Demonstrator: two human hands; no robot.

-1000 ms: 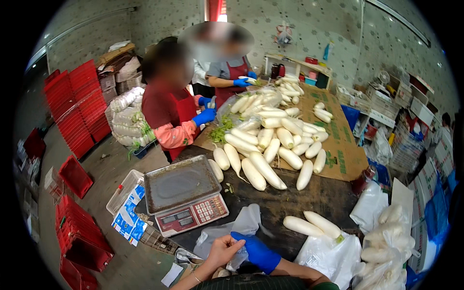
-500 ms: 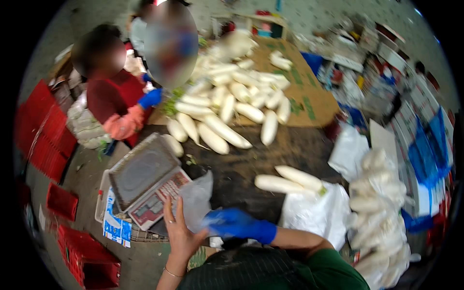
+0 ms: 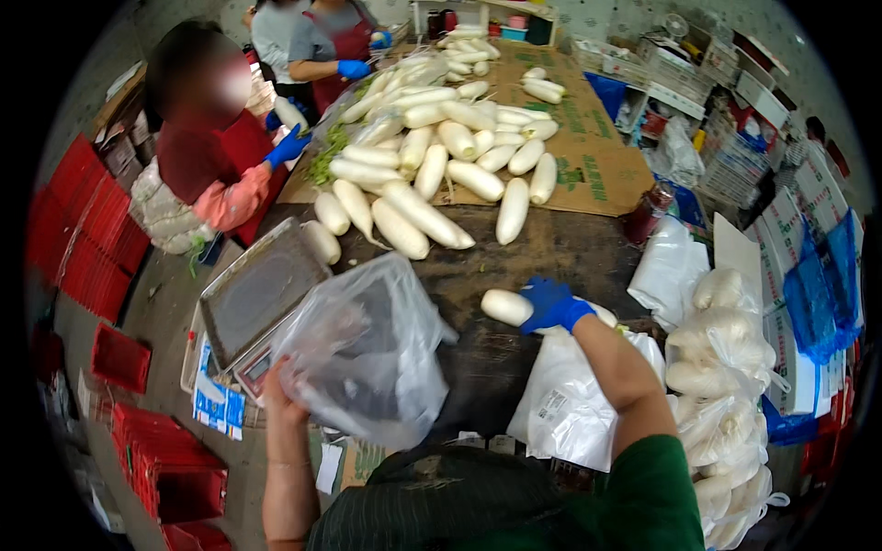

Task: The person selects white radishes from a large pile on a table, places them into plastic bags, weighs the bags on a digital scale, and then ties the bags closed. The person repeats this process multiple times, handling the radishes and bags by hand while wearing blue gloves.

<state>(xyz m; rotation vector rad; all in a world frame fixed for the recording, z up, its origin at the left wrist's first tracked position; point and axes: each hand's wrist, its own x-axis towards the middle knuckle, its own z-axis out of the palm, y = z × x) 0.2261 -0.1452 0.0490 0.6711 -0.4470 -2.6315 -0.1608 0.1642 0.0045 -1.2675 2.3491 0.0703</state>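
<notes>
Clutching a clear plastic bag (image 3: 372, 344) by the weighing scale (image 3: 262, 298), there's your left hand (image 3: 281, 390); your blue-gloved right hand (image 3: 554, 305) wraps its fingers round a white daikon (image 3: 503, 307) on the dark table (image 3: 588, 248).

On the left we see red crates (image 3: 87, 230), at right blue plastic (image 3: 823, 296), far right a fan (image 3: 675, 26).

Opens over bare worktop (image 3: 482, 363) between clear plastic bag (image 3: 363, 349) and right hand (image 3: 548, 305), running forward to the radish pile (image 3: 432, 170), blocked there. Widens beyond the hand, up to dark red jar (image 3: 649, 216) and folded white plastic (image 3: 669, 275). Meets scale (image 3: 262, 294) at left, white bags (image 3: 574, 404) nearer the body, bagged radishes (image 3: 721, 349) far right.
</notes>
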